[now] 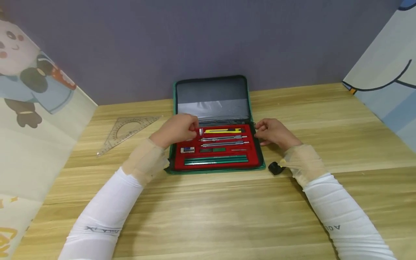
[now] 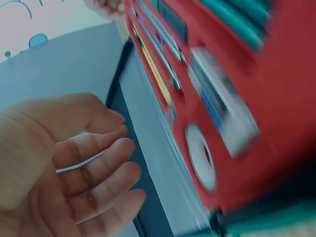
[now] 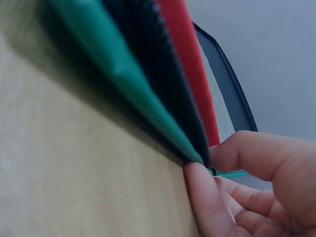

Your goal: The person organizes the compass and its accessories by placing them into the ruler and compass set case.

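Observation:
A green zip case (image 1: pixel 216 171) for drawing tools lies unfolded, its red tray (image 1: pixel 224 168) facing up. Slots there carry a yellow box cutter (image 1: pixel 222 131), two silver compasses (image 1: pixel 224 138), an eraser (image 1: pixel 187 150) and green pencils (image 1: pixel 216 160). My left hand (image 1: pixel 182 128) hovers over the tray's upper left, fingers loosely bent; in the left wrist view, nothing clearly shows between them. A white ring-shaped piece (image 2: pixel 201 157) sits in the tray near that hand. At the case's right side, my right hand (image 1: pixel 273 133) pinches the zipped edge (image 3: pixel 190 143) between thumb and finger.
A clear set square (image 1: pixel 125 135) lies on the wooden table (image 1: pixel 208 216) to the left. A small black object (image 1: pixel 275 168) is beside the right wrist. Behind the case rises a grey wall (image 1: pixel 208 43); patterned panels stand at both sides.

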Demonstrator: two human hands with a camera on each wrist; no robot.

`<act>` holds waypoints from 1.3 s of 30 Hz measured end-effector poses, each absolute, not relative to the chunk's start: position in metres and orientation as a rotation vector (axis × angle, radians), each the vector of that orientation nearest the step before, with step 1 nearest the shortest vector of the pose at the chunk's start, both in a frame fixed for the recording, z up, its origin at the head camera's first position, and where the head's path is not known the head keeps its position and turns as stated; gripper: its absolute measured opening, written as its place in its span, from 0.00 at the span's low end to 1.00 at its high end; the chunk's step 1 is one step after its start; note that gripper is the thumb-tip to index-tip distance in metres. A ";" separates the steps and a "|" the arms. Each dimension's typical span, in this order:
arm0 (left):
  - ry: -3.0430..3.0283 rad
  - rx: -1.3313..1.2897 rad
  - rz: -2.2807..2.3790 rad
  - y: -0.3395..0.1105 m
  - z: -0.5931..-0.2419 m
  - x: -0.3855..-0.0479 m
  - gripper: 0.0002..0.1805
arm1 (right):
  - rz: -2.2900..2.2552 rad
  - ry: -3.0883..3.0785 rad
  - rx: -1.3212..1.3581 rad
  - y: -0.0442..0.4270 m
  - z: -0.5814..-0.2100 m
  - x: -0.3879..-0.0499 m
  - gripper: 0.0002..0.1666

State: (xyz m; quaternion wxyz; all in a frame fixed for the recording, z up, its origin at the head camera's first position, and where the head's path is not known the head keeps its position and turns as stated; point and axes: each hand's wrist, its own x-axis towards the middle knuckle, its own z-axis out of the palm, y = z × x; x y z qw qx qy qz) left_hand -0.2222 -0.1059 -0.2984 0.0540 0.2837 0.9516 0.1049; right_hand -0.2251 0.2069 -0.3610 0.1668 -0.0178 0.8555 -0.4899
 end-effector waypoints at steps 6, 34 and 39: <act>2.943 0.767 0.369 -0.143 -0.298 -0.228 0.09 | -1.404 2.431 -0.057 0.207 -0.362 -0.225 0.25; 3.010 0.173 0.330 -0.303 -0.309 -0.245 0.20 | -1.404 2.433 -0.082 0.207 -0.360 -0.225 0.25; 2.970 0.052 0.352 -0.323 -0.314 -0.241 0.19 | -1.421 2.423 -0.088 0.208 -0.363 -0.226 0.25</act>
